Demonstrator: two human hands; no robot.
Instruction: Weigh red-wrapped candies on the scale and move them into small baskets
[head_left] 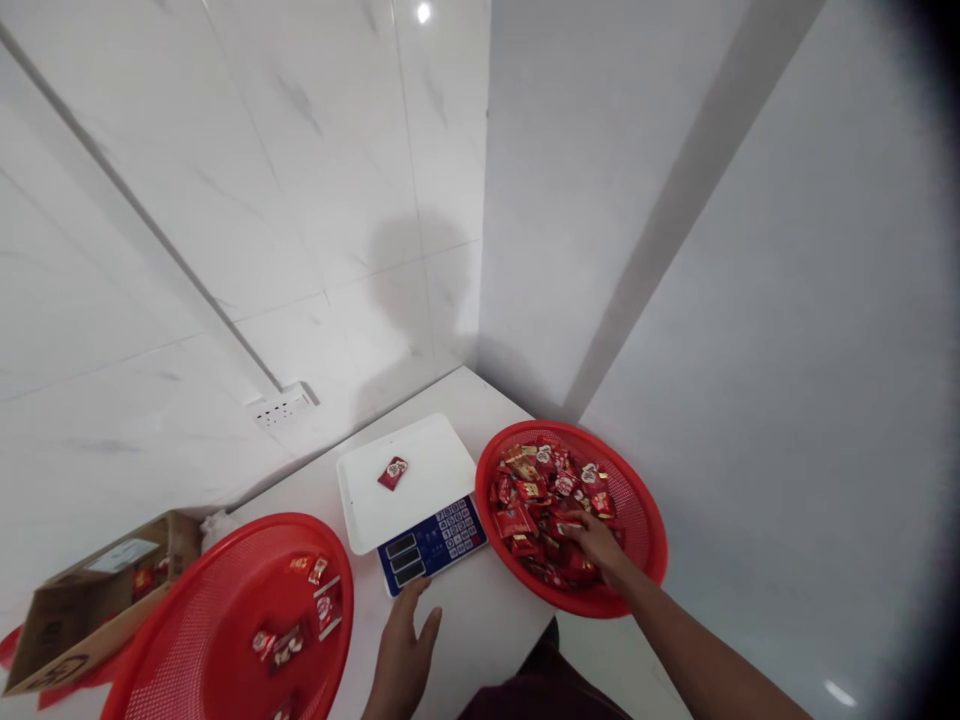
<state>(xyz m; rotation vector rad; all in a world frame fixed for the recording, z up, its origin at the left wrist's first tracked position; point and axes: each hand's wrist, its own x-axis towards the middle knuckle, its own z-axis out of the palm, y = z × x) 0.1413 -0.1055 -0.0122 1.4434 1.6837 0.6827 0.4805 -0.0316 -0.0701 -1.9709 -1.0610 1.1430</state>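
bare counter (491,600) before scale (405,478); baskets (652,520) flanking

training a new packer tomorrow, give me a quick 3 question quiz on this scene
1. True or false: the scale carries one red packet on its white pan.
2. The right hand reaches into: A the full right basket; B the near-empty left basket; C the cardboard box.
3. Fill in: the left hand is just in front of the scale's blue ____.
Key: 1 true; 2 A; 3 keypad.
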